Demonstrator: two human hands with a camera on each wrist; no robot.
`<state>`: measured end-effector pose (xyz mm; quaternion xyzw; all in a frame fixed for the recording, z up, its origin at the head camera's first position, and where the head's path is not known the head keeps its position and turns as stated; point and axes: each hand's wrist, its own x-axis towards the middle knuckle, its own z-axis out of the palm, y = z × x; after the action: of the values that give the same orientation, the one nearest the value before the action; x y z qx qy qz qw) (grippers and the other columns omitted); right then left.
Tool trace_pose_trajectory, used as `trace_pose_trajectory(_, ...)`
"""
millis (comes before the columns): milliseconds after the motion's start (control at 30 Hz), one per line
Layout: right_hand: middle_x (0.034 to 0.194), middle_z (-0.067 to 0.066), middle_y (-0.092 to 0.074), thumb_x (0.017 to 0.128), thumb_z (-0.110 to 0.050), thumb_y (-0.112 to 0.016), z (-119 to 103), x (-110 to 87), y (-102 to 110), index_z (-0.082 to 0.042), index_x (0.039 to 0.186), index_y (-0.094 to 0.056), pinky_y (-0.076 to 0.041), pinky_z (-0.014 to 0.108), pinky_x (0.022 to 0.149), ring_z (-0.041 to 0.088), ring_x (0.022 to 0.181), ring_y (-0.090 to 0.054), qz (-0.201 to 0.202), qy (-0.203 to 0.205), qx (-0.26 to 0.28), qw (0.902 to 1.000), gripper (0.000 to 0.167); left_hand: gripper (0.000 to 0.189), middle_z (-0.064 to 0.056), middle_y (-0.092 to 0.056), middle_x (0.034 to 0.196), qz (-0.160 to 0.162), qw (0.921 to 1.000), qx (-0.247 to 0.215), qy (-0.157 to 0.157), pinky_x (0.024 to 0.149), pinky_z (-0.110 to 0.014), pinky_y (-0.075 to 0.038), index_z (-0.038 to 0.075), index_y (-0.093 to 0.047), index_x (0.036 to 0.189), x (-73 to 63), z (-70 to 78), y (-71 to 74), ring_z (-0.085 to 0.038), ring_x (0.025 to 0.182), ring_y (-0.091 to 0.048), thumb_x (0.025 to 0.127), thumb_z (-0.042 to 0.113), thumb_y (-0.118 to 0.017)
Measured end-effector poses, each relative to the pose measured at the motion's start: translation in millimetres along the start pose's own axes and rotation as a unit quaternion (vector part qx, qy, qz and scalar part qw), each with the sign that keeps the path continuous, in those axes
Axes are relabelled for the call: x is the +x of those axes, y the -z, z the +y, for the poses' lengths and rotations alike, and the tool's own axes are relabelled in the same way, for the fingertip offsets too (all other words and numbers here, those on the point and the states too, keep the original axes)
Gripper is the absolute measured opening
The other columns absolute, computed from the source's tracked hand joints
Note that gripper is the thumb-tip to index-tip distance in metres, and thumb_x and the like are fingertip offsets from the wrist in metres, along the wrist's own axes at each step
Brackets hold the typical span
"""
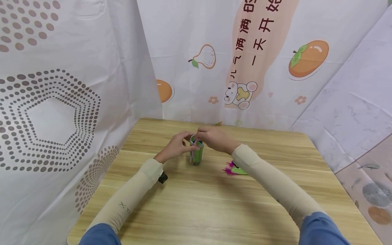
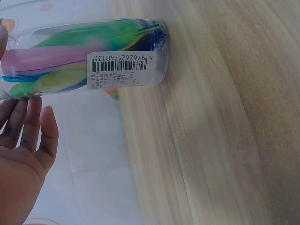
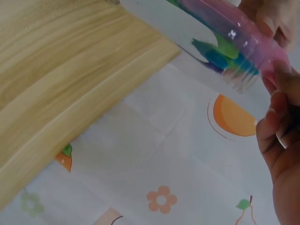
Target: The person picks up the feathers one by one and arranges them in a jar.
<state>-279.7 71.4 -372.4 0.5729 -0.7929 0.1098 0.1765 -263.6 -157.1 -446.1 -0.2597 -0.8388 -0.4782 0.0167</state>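
A clear plastic jar [image 1: 196, 153] packed with coloured feathers stands upright on the wooden table [image 1: 196, 204], a little behind its middle. My left hand [image 1: 177, 147] holds the jar from the left near its top. In the left wrist view the fingers [image 2: 33, 136] lie along the jar [image 2: 93, 56], which carries a white barcode label [image 2: 119, 70]. My right hand [image 1: 214, 137] reaches over the jar's mouth from the right. Its fingers [image 3: 279, 117] curl round the rim of the jar [image 3: 225, 42]. I cannot see whether they also pinch a feather.
A few loose pink and green feathers [image 1: 234, 169] lie on the table under my right forearm. Printed cloth [image 1: 245, 68] hangs behind the table, and more cloth closes off the left and right sides. The table's front half is bare wood.
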Motion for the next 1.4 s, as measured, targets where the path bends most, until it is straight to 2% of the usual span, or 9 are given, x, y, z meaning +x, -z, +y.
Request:
trace_pose_trajectory(167,0.095,0.001,-0.067,0.091,-0.001,-0.078,-1.0,0.9,-9.3,-0.009,0.1,-0.079,-0.055,0.025,0.077,0.013,0.086,-0.067,0.005,0.014,-0.012,0.9998,0.012,0.046,0.009,-0.062,0.119,-0.003,1.0,-0.006,-0.002,0.082,-0.039,-0.051,0.031,-0.068,0.126,0.3,2.0,-0.8,-0.015,0.104,-0.057,0.086,0.05,-0.082)
trace_pose_trajectory(433,0.1,0.001,-0.068,0.09,-0.003,-0.079,-2.5,-2.2,-9.8,-0.008,0.104,-0.079,-0.056,0.023,0.08,0.013,0.091,-0.069,-0.001,0.002,0.012,0.9999,0.015,0.047,0.009,-0.062,0.12,-0.006,1.0,-0.005,-0.006,0.08,-0.038,-0.053,0.031,-0.067,0.128,0.5,1.9,-0.9,-0.015,0.104,-0.057,0.086,0.049,-0.081)
trace_pose_trajectory(767,0.103,0.006,-0.068,0.094,0.001,-0.073,6.2,-15.6,5.1,-0.002,0.11,-0.075,-0.058,0.031,0.082,0.017,0.09,-0.069,0.02,-0.048,0.06,0.9969,0.016,0.054,0.008,-0.062,0.119,0.0,0.9999,0.013,0.0,0.08,-0.036,-0.053,0.028,-0.066,0.132,0.3,2.2,-1.9,-0.015,0.104,-0.058,0.086,0.052,-0.08)
trace_pose_trajectory(1067,0.104,0.005,-0.069,0.098,-0.004,-0.071,22.1,-47.0,16.4,-0.005,0.11,-0.075,-0.057,0.037,0.084,0.019,0.093,-0.068,0.023,-0.093,0.062,0.9935,0.014,0.056,0.007,-0.064,0.116,0.003,0.9999,0.011,0.009,0.08,-0.036,-0.054,0.023,-0.067,0.132,-0.2,3.2,-1.4,-0.015,0.103,-0.058,0.085,0.05,-0.082)
trace_pose_trajectory(1400,0.096,0.001,-0.07,0.095,-0.004,-0.074,33.6,-93.6,16.0,-0.006,0.106,-0.077,-0.055,0.032,0.07,0.012,0.079,-0.063,0.018,-0.124,0.044,0.9912,0.011,0.054,0.006,-0.063,0.115,0.005,0.9999,0.014,0.004,0.08,-0.037,-0.054,0.022,-0.067,0.13,-0.5,3.0,-1.1,-0.015,0.103,-0.058,0.086,0.048,-0.082)
